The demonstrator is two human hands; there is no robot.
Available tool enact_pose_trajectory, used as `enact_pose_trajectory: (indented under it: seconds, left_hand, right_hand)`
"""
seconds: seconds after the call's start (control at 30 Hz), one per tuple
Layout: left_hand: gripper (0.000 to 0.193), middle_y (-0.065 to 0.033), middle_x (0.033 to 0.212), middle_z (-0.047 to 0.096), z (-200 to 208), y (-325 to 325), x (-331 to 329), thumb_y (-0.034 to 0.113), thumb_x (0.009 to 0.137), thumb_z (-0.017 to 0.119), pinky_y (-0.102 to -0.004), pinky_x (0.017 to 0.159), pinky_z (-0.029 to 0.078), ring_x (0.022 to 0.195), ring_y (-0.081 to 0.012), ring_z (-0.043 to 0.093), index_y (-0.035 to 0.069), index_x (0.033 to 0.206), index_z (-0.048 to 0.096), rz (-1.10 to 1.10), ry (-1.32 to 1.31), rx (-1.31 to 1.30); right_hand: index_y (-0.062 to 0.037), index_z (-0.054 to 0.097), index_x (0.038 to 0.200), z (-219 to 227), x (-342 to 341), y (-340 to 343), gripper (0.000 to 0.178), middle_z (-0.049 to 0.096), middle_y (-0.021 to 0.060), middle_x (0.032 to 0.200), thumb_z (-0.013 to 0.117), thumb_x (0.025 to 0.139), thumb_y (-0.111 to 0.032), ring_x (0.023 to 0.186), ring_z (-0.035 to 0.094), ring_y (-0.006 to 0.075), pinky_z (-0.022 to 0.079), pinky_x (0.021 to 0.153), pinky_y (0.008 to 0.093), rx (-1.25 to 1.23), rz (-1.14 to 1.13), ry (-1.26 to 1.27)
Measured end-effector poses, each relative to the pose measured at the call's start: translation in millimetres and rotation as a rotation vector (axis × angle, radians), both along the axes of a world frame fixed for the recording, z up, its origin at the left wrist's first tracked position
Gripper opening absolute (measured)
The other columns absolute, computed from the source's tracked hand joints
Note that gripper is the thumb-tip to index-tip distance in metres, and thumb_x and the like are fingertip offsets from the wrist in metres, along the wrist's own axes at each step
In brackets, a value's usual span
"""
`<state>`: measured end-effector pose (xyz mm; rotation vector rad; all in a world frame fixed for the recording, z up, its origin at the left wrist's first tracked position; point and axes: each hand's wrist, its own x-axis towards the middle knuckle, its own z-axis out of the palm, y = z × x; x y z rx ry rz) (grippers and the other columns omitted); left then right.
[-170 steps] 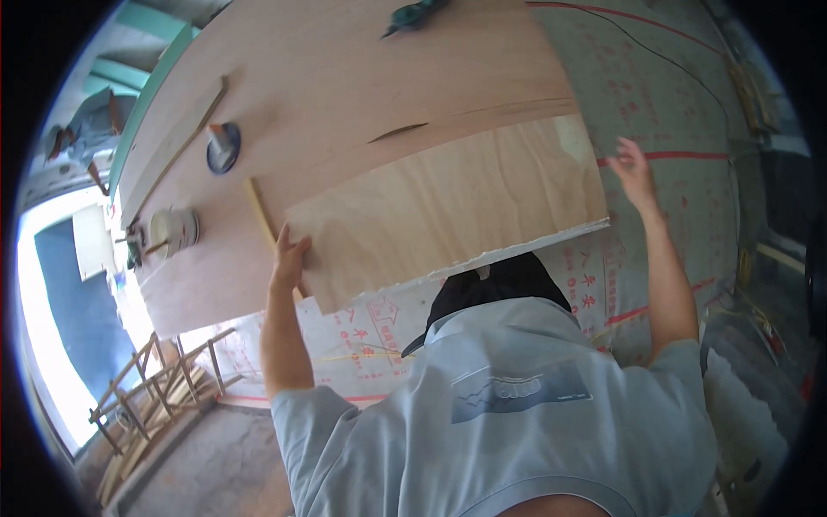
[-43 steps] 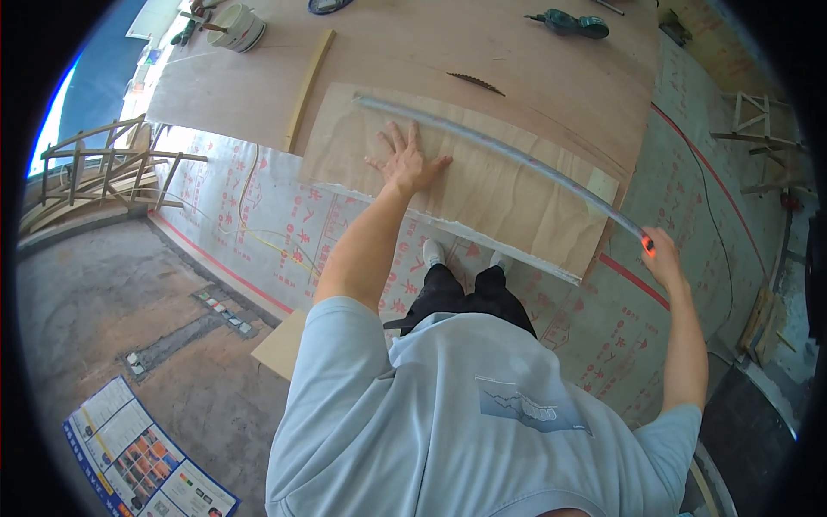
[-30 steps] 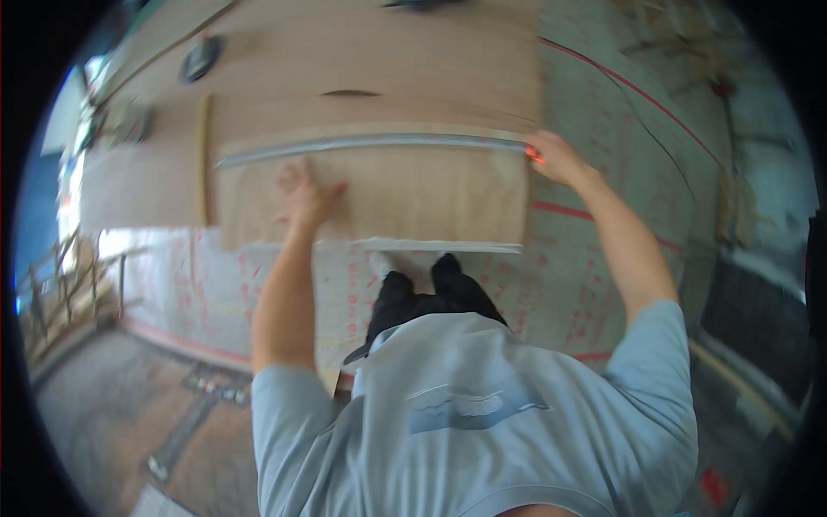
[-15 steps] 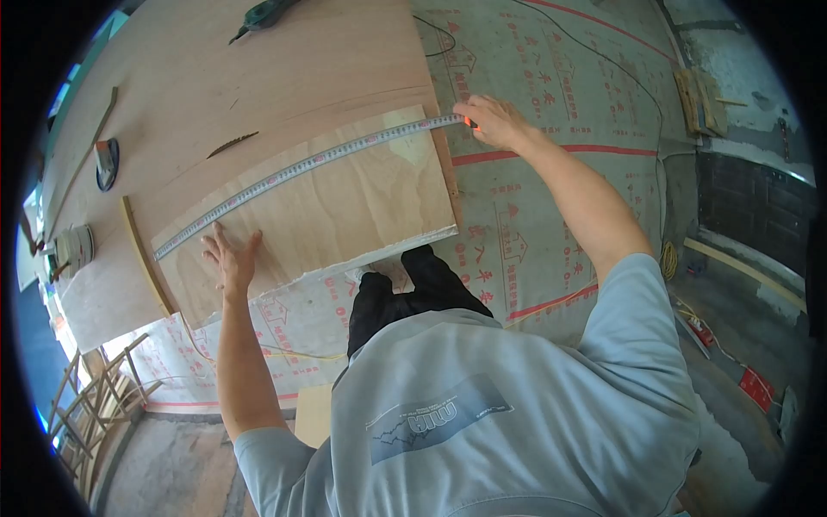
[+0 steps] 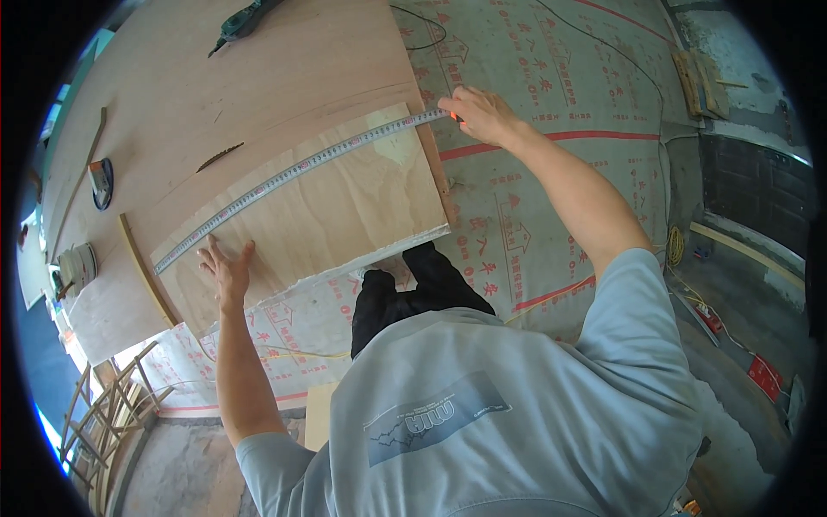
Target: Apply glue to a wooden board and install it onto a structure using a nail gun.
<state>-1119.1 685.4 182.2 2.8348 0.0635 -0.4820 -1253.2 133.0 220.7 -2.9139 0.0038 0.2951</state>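
Observation:
A rectangular plywood board [image 5: 345, 198] lies on the near edge of a large wooden sheet, its near long edge rough and whitish. Across its far side stretches the white blade of a tape measure [image 5: 301, 166], from the board's left end past its right edge. My right hand [image 5: 482, 114], just beyond that right edge, is closed around the tape's orange and black case, mostly hidden by the fingers. My left hand [image 5: 227, 271] rests on the board near its left end, fingers spread, with the fingertips close to the blade; contact with it is unclear.
On the large sheet [image 5: 284, 69] lie a green power tool [image 5: 243, 26], a dark thin sliver [image 5: 220, 157], a round-edged tool [image 5: 101, 183] and a narrow wooden strip [image 5: 146, 270]. A bucket [image 5: 77, 264] stands at far left. Printed protective sheeting [image 5: 551, 198] covers the floor, crossed by cables.
The view has shifted slightly, moving the board and the tools a little left in the picture. Both hands keep nearly the same places on the board and tape, which stays stretched out.

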Motion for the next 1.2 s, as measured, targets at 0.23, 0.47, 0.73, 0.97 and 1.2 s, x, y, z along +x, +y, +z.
enact_pose_trajectory:
  seconds: [0.23, 0.47, 0.73, 0.97, 1.2]
  left_hand:
    - [0.105, -0.0202, 0.158, 0.006, -6, 24, 1, 0.056, 0.071, 0.075, -0.0765, 0.101, 0.017, 0.143, -0.0478, 0.002, 0.019, 0.151, 0.018, -0.081, -0.048, 0.021]
    - [0.104, -0.0128, 0.16, 0.001, 41, -23, -8, 0.058, 0.072, 0.072, -0.0809, 0.096, 0.016, 0.146, -0.0395, 0.002, 0.026, 0.152, 0.015, 0.117, 0.109, 0.028]
    - [0.073, -0.0211, 0.149, 0.032, 58, -3, -39, 0.045, 0.087, 0.064, -0.048, 0.113, 0.024, 0.14, -0.0383, 0.026, 0.009, 0.144, 0.036, 0.123, -0.32, -0.065]
    - [0.055, -0.0113, 0.125, 0.054, 48, -16, -207, 0.046, 0.096, 0.049, -0.0458, 0.1, 0.037, 0.12, -0.0262, 0.048, 0.008, 0.135, 0.043, 1.113, -0.216, -1.052]
    - [0.047, -0.0082, 0.111, 0.059, 16, -27, -293, 0.048, 0.099, 0.041, -0.0437, 0.084, 0.047, 0.096, -0.0218, 0.058, 0.01, 0.126, 0.045, 1.474, 0.34, -1.467]
  right_hand:
    - [-0.0114, 0.056, 0.115, 11, 5, 8, 0.044, 0.055, 0.0106, 0.105, 0.061, 0.074, 0.003, 0.1, 0.056, 0.0309, 0.048, 0.083, 0.0394, 0.309, 0.1, -0.172]
    - [-0.0107, 0.037, 0.138, 44, 11, 8, 0.067, 0.056, 0.017, 0.113, 0.058, 0.076, 0.001, 0.107, 0.054, 0.0382, 0.047, 0.089, 0.0432, 0.345, -0.079, -0.143]
    - [-0.01, 0.041, 0.134, 13, 100, 26, 0.061, 0.056, 0.0201, 0.11, 0.061, 0.077, -0.001, 0.105, 0.055, 0.0396, 0.048, 0.089, 0.0455, 0.209, 0.027, -0.276]
    - [-0.0134, 0.047, 0.132, 6, 171, 56, 0.053, 0.051, 0.0145, 0.123, 0.067, 0.084, -0.02, 0.115, 0.05, 0.034, 0.04, 0.097, 0.049, -0.033, 0.142, -0.281]
    - [-0.0156, 0.052, 0.131, -15, 164, 145, 0.051, 0.05, 0.0166, 0.131, 0.05, 0.092, -0.048, 0.124, 0.045, 0.0337, 0.027, 0.106, 0.0581, -0.181, 0.27, -0.425]
